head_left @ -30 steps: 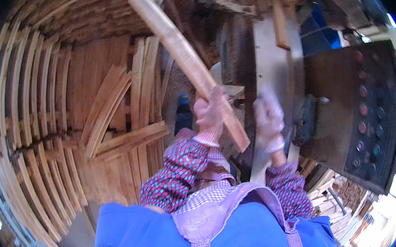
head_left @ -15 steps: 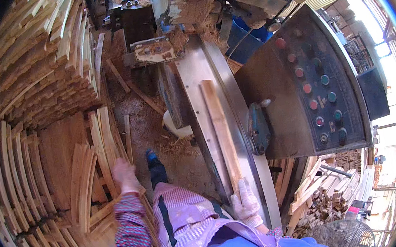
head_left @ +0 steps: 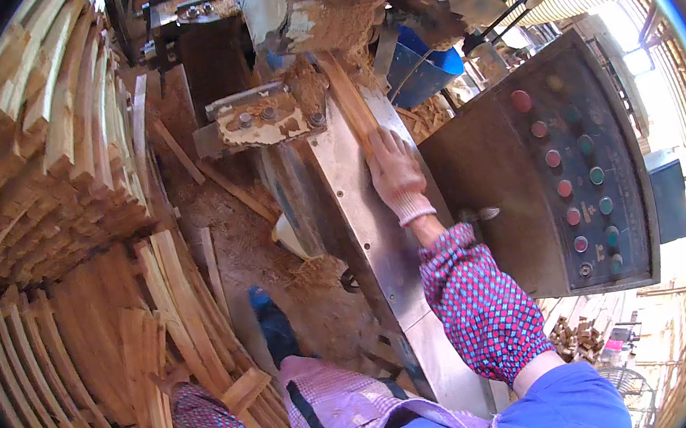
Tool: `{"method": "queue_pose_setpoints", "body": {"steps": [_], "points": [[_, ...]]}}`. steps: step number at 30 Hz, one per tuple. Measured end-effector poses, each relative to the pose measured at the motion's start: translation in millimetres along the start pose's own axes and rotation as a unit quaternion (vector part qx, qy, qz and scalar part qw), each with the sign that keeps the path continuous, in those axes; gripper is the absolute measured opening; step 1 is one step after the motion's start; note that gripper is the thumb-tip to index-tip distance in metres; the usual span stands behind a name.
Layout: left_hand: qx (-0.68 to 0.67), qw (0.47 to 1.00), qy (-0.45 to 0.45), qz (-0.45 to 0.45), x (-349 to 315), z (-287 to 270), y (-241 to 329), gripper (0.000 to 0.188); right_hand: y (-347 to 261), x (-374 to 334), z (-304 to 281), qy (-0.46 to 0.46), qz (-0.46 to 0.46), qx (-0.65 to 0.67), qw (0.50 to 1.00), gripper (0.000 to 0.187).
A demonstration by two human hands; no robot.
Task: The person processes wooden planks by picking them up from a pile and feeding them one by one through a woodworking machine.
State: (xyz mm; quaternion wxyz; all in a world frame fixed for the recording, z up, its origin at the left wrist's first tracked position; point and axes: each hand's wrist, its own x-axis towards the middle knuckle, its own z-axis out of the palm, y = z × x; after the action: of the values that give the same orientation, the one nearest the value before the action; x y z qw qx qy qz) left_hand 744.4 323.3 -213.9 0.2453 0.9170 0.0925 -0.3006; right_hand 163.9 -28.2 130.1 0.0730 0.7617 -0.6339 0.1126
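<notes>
Wood strip (head_left: 348, 96) is located on the metal machine bed (head_left: 360, 204), extending forward from beneath the fingers of the right hand (head_left: 398, 176). These fingers are held close together and laid over its near end; whether it is clamped by the thumb cannot be told. The left hand (head_left: 173, 376), far left among stacked boards (head_left: 182, 302), is blurred; its finger state cannot be determined. The strip is judged light, stiff and splinter-prone; it is best gripped by its near-end sides.

Narrow brown wooden strip (head_left: 351, 103) lies lengthwise on the metal bed (head_left: 390, 263), near end hidden
</notes>
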Motion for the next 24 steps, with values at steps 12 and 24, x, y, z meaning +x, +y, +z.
{"method": "queue_pose_setpoints", "body": {"steps": [12,24], "points": [[-0.600,0.756,-0.249,-0.083,-112,-23,-10,0.055,-82,-146,-71,-0.035,-0.022,0.406,0.913,0.036],[-0.613,0.712,-0.259,-0.224,-52,6,54,0.070,-240,-129,56,-0.287,-0.257,0.410,0.827,0.037]]}}
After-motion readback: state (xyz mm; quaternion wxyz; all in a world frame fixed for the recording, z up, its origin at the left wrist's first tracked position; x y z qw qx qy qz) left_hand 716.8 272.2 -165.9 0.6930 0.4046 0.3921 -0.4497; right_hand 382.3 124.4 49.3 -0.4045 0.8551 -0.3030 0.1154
